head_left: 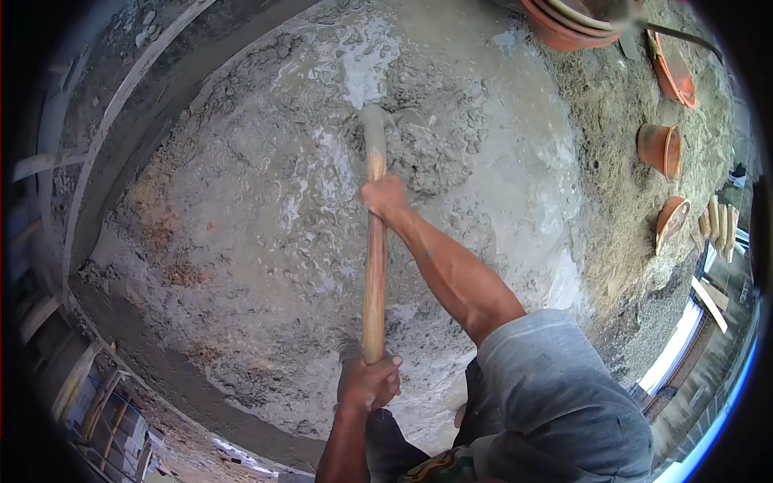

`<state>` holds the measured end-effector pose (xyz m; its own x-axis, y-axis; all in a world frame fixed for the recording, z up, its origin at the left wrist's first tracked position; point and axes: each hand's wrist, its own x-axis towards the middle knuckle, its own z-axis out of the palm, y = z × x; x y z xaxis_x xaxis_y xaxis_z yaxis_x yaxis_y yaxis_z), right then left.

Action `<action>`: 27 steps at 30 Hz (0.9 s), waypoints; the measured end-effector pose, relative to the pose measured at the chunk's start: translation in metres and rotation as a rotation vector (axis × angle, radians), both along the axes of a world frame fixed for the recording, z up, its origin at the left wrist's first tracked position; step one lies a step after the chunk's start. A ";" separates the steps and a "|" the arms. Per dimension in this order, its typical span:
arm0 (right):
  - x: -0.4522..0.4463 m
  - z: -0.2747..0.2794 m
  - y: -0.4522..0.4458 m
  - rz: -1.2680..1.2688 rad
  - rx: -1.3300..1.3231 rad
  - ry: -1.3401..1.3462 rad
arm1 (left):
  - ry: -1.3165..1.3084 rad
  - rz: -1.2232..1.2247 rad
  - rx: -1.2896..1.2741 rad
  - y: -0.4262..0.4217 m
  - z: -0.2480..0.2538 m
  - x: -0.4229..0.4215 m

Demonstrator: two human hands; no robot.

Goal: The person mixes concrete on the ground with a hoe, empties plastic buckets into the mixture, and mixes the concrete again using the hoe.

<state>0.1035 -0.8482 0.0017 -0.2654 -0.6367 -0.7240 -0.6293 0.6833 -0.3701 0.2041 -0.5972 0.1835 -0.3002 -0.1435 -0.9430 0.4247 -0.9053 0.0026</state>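
A hoe with a long wooden handle (375,274) stretches away from me over a broad patch of wet grey mortar (282,209). Its far end is coated in mortar, and the blade is hidden in the mix. My right hand (385,199) is wrapped around the upper part of the handle. Closer to my body, my left hand (372,382) grips the handle's near end. A lumpy heap of mortar (435,153) lies just right of the hoe's far end.
Stacked orange tubs (568,28) stand at the top right. Below them are a tilted orange pan (675,72), an orange bucket (660,150) and another orange container (671,221). A raised border (129,105) curves along the left. Wooden pieces (719,228) lie at far right.
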 end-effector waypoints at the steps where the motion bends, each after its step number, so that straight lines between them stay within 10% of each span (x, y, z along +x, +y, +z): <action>1: 0.019 -0.004 0.047 0.040 0.052 -0.022 | 0.000 0.084 0.076 0.028 0.026 0.013; 8: -0.028 0.043 0.249 -0.259 0.342 -0.306 | -0.061 -0.403 0.091 0.167 0.102 -0.016; 13: -0.093 0.136 0.083 -0.491 0.051 -0.530 | -0.142 -0.691 -0.154 0.095 0.059 -0.072; 14: -0.106 0.143 0.024 -0.505 -0.011 -0.605 | -0.122 -0.453 -0.322 0.057 0.027 -0.086; 20: -0.149 0.016 -0.258 -0.191 -0.525 -0.252 | -0.057 -0.240 -0.650 -0.244 -0.145 -0.116; 27: -0.105 0.000 -0.220 -0.031 -0.147 -0.245 | 0.016 -0.077 -0.407 -0.157 -0.102 -0.123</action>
<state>-0.0014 -1.0679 0.0012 -0.1145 -0.7340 -0.6695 -0.4884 0.6284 -0.6054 0.0811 -0.7543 0.0813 -0.3389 -0.4803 -0.8090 0.3587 -0.8609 0.3609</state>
